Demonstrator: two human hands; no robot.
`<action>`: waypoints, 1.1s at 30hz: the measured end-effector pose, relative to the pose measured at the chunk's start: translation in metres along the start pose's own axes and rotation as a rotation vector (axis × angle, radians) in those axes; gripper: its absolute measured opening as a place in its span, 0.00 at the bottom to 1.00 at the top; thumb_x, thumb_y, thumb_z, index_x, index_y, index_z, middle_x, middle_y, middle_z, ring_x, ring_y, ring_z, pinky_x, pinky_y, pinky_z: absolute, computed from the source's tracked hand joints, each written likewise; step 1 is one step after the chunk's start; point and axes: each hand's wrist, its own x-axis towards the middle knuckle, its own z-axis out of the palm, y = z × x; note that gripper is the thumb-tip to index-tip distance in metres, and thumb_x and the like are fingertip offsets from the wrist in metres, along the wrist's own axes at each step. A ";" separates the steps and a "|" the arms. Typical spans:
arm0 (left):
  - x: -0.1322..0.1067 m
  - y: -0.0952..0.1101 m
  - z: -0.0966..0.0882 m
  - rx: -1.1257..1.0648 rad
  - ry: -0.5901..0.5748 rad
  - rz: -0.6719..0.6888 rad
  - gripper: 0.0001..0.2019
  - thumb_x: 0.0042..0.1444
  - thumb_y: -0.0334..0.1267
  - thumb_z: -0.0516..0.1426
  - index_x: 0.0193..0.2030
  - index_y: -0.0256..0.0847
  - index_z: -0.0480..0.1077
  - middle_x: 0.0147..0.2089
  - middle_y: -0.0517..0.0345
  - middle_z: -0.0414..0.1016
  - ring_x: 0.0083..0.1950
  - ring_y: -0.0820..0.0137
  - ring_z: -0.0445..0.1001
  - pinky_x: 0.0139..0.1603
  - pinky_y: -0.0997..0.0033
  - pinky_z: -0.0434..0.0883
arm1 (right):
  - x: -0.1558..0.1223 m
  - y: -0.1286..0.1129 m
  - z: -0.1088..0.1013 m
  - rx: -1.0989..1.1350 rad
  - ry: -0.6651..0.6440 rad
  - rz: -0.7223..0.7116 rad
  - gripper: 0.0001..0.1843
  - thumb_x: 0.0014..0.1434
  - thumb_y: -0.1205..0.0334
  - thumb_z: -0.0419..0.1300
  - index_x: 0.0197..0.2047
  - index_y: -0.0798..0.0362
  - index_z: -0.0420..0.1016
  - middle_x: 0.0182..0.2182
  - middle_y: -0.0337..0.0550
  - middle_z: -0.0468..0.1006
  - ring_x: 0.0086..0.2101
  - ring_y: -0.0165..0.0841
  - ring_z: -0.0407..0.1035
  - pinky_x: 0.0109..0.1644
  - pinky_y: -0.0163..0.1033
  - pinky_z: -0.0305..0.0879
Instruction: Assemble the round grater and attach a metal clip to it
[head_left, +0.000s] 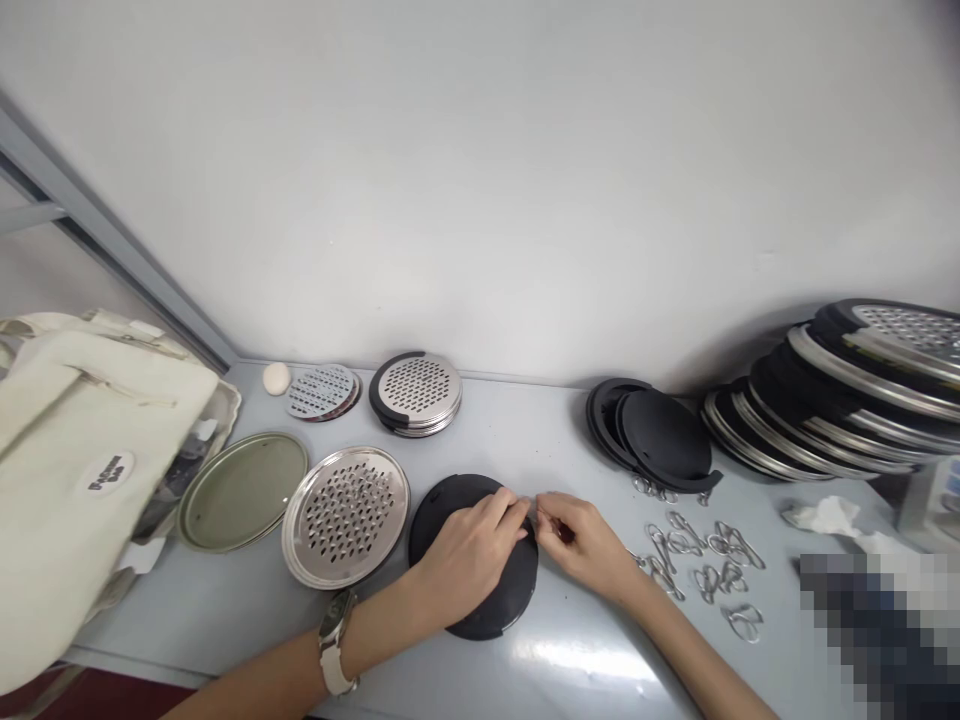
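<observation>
A round black plastic disc point(506, 610) with a raised rim lies flat on the grey table in front of me. My left hand point(466, 548) rests across it, its fingers bent together at the right edge of the disc and pressing on it. Right beside that edge, my right hand point(581, 540) is closed in a pinch, fingertips close to those of my left hand. Whatever is in the pinch is too small or hidden to name. To the right of this hand lie several thin metal wire rings and clips point(679, 540).
Perforated metal grater discs point(346, 517) and an olive-green round lid point(244, 490) lie left. Behind are a grater stack point(420, 388), small discs point(321, 391) and black plastic parts point(666, 440). Tall stacked rimmed graters point(840, 400) lean right; a cream bag point(105, 480) stands far left.
</observation>
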 end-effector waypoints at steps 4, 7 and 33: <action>0.000 0.000 0.000 0.006 -0.013 0.011 0.11 0.68 0.32 0.45 0.54 0.39 0.62 0.44 0.55 0.67 0.43 0.68 0.71 0.37 0.70 0.72 | 0.001 0.003 -0.005 -0.015 0.016 0.026 0.15 0.60 0.68 0.48 0.24 0.50 0.46 0.20 0.32 0.55 0.23 0.29 0.55 0.28 0.34 0.50; 0.000 -0.001 0.001 0.011 -0.002 0.006 0.11 0.69 0.34 0.44 0.54 0.40 0.62 0.44 0.54 0.67 0.42 0.69 0.72 0.37 0.71 0.72 | 0.001 0.003 -0.008 -0.008 -0.011 0.029 0.15 0.62 0.67 0.47 0.24 0.50 0.48 0.20 0.32 0.56 0.24 0.29 0.56 0.28 0.34 0.51; -0.003 -0.005 0.013 -0.025 0.083 -0.016 0.25 0.70 0.38 0.42 0.70 0.37 0.40 0.53 0.47 0.74 0.52 0.67 0.75 0.46 0.69 0.75 | 0.001 -0.001 -0.006 0.027 -0.107 -0.011 0.14 0.63 0.68 0.48 0.25 0.51 0.57 0.22 0.36 0.62 0.26 0.31 0.59 0.30 0.36 0.56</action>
